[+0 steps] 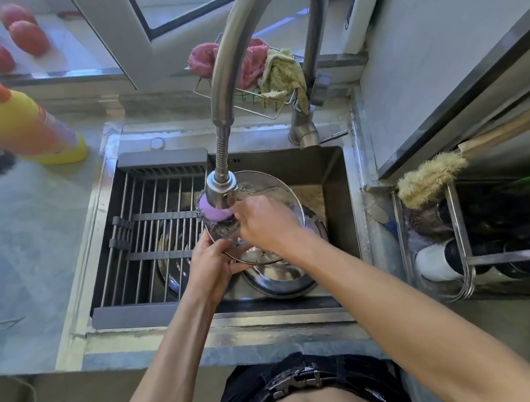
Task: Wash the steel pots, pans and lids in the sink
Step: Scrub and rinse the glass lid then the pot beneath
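Note:
A round lid (268,184) with a steel rim tilts over the sink (334,176), just under the faucet head (221,188). My left hand (213,265) grips the lid's near rim from below. My right hand (264,223) lies on top of the lid and holds a scrubber with a purple handle (212,213) and steel wool against it. Below the lid a steel pot (279,279) sits in the sink bottom, and another steel pan (173,255) shows under the rack.
A roll-up drying rack (152,238) covers the sink's left half. A yellow detergent bottle (19,121) stands on the left counter. Cloths (253,65) hang in a wire basket behind the faucet. A utensil holder (482,234) with a brush (430,178) sits at right.

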{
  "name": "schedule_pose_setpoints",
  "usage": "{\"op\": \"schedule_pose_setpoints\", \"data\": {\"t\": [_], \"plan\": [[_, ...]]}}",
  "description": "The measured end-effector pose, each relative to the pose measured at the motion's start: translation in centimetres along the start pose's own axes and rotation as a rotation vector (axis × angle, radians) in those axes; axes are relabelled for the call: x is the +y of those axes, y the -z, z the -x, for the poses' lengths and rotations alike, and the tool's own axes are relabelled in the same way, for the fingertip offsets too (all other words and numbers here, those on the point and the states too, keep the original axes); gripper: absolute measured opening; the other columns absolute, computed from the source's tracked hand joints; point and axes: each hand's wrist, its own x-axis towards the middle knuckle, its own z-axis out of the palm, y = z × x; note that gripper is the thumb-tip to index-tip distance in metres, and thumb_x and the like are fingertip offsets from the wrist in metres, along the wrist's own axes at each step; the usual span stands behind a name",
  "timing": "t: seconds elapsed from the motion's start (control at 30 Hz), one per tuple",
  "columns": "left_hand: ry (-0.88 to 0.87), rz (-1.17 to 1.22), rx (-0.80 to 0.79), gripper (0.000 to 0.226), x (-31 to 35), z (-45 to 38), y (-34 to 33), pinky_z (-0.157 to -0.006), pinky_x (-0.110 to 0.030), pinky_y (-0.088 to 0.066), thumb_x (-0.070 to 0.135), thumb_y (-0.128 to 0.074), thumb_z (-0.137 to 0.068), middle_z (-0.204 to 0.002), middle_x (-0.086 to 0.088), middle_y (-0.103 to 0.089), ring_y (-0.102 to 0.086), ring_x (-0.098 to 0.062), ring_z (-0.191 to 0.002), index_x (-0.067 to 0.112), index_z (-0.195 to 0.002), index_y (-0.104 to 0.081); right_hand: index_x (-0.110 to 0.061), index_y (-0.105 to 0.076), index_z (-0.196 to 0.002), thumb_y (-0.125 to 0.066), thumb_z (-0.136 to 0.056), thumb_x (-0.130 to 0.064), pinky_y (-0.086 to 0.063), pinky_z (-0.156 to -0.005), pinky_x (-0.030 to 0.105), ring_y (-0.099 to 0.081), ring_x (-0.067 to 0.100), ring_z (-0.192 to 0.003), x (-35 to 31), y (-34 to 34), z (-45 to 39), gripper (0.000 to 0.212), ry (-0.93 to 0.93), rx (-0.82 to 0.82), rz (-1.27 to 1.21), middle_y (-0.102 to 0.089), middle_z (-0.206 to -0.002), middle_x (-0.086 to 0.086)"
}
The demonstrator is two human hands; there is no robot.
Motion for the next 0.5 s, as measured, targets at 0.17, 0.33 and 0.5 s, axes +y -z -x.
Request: {"op": "schedule_pose_setpoints", "data": {"t": [0.17,0.33,0.5], "plan": [[0.004,-0.006,0.017,0.054,-0.6,0.2,1.2,-0.052,-0.039,-0.062,-0.01,-0.045,-0.097,-0.121,-0.026,-0.07,-0.073,-0.034,-0.088,0.02,-0.142,-0.051,-0.03,-0.061,-0.133,-0.046,-0.092,-0.01,-0.04,-0.062,0.034,-0.066,0.036,-0.091,3.3,0.6,-1.4,0.047,-0.136,0.027,0.061,-0.068,-0.112,0.011],[-0.075,0.048,0.075,0.059,-0.4,-0.3,2.3,-0.059,-0.044,-0.062,-0.012,-0.045,-0.097,-0.121,-0.023,-0.071,-0.073,-0.03,-0.084,0.024,-0.143,-0.047,-0.015,-0.063,-0.126,-0.044,-0.091,-0.007,-0.037,-0.061,0.033,-0.059,0.035,-0.078,5.4,0.9,1.0,0.041,-0.234,-0.066,0.129,-0.068,-0.107,0.015],[-0.089,-0.007,0.124,0.04,-0.3,-1.0,2.2,-0.065,-0.051,-0.062,0.009,-0.055,-0.102,-0.12,-0.015,-0.072,-0.073,-0.028,-0.088,0.028,-0.137,-0.052,-0.035,-0.067,-0.124,-0.048,-0.092,-0.015,-0.054,-0.073,0.039,-0.063,0.031,-0.085,2.7,-1.3,5.3,0.042,-0.155,-0.197,-0.064,-0.07,-0.104,0.008]]}}
